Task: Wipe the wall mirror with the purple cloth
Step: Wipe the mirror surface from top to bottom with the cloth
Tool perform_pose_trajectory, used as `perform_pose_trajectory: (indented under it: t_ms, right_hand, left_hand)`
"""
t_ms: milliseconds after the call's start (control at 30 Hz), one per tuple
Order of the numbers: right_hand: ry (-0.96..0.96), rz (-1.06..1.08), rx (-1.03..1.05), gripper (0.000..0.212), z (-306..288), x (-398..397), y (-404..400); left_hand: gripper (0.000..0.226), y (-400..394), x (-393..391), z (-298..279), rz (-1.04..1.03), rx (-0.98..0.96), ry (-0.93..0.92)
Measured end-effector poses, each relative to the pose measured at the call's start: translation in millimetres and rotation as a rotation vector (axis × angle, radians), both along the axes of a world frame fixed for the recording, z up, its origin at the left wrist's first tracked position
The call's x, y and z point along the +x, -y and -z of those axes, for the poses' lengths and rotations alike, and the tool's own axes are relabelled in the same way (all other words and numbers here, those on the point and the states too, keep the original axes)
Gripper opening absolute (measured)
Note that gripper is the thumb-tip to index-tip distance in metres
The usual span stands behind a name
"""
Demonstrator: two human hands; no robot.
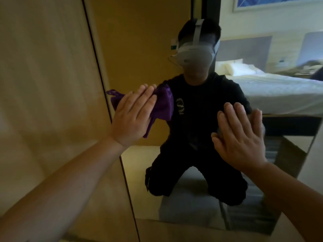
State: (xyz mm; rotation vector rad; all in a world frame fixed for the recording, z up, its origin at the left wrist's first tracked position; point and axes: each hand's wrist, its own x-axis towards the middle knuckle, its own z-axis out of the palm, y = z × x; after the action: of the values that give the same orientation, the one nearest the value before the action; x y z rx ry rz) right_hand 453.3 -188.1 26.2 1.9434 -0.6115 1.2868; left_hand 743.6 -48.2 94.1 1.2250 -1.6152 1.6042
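The left hand (134, 116) lies flat with straight fingers, pressing the bunched purple cloth (162, 105) against the wall mirror (139, 49) close to the mirror's left edge, about midway up; the right hand (243, 135) is spread flat, palm on the glass, nearer the right edge and a little lower, holding nothing. The step in hand looks like a wiping pass, and it would go best with the cloth spread wider under the palm instead of wadded, even pressure kept through the fingers, and overlapping strokes carried from the left edge across toward the right; the bracing palm will likely leave its own print, so that patch wants a pass too once the hand lifts. Smears or dust on the glass cannot be made out in this dim, soft picture, so how much is already clean is unclear, and the mirror's top and bottom edges run out of view
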Motion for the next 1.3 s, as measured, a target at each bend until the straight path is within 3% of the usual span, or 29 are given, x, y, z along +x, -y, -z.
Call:
perform_pose_trajectory:
  t_ms: [200, 367, 467, 567, 600, 767, 1000, 1133, 1300]
  right_hand:
    - [0.028, -0.03, -0.02, 0.064, 2, 2, 3]
    - [0.043, -0.042, -0.014, 0.064, 2, 3, 3]
    - [0.049, -0.068, -0.002, 0.061, 1, 3, 1]
    - [0.025, -0.096, 0.04, 0.058, -3, 0, -4]
    - [0.008, -0.106, 0.066, 0.056, -5, -3, -6]
    - [-0.112, -0.089, 0.168, 0.052, -14, -20, -12]
    - [-0.077, -0.088, 0.227, 0.052, -36, -58, -11]
    - [-0.048, -0.089, 0.196, 0.05, -45, -67, -5]
    - [-0.03, -0.1, 0.168, 0.047, -38, -66, 3]
  left_hand:
    - [0.063, -6, 14, 91, -0.027, 0.152, 0.073]
    - [0.045, -24, 40, 216, -0.152, 0.307, 0.166]
    - [0.049, -29, 40, 245, -0.236, 0.332, 0.113]
    - [0.08, -33, 38, 235, -0.223, 0.408, 0.091]
    - [0.079, -38, 35, 229, -0.183, 0.422, 0.063]
    - [0.04, -50, -7, 154, 0.088, 0.311, -0.116]
    - [0.03, -11, -79, 15, 0.228, -0.108, -0.012]
    - [0.034, 10, -98, -20, 0.297, -0.129, 0.055]
    - [0.034, 34, -108, -13, 0.332, -0.045, 0.067]
